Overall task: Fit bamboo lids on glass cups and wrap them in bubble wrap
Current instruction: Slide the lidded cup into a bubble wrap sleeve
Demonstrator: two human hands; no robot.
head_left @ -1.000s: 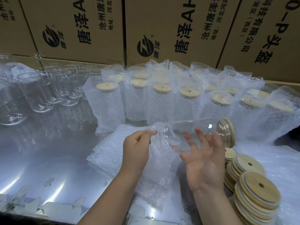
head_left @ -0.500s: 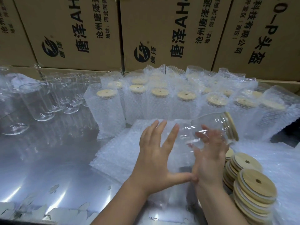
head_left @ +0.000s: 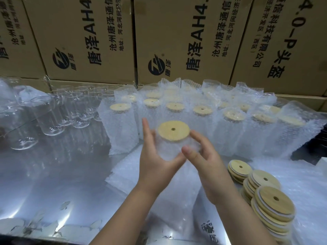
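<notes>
- One cup (head_left: pixel 177 147) sits upright between the hands, held above the counter (head_left: pixel 53 183), with its lid (head_left: pixel 173 130) on and bubble wrap (head_left: pixel 164 153) round its sides.
- Left hand (head_left: pixel 155 161): fingers stretched up the cup's left side, thumb curved across the front.
- Right hand (head_left: pixel 208 167): forefinger and thumb curled round the right side, narrowly spread.
- Spare lids (head_left: pixel 273 203) lie stacked beside the right wrist.
</notes>
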